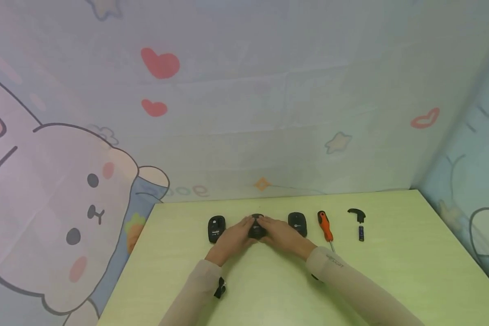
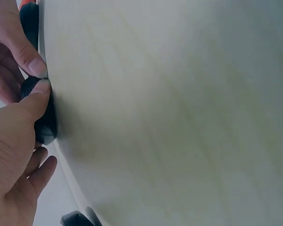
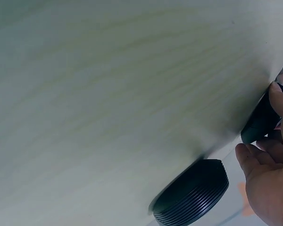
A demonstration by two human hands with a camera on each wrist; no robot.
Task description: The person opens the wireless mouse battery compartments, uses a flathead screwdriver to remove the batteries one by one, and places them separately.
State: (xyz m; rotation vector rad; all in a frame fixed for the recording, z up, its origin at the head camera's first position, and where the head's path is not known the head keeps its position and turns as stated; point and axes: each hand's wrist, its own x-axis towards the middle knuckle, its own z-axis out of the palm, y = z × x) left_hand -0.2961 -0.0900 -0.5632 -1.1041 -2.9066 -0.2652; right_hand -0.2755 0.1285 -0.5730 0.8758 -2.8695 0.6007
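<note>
Clearly, the left hand (image 1: 236, 236) and the right hand (image 1: 284, 233) both grasped a black, rounded computer mouse with ridged sides (image 1: 257, 232), which sat between them on the pale yellow-green worktop (image 1: 265, 290). Just left of the left hand lay a black oval mouse, underside up (image 1: 216, 229). Beside the right hand sat another black, rounded mouse (image 1: 297, 222); farther right lay an orange-and-black screwdriver (image 1: 324, 225), a black curved piece (image 1: 359, 214) and a small dark purple cylinder (image 1: 361, 233).
</note>
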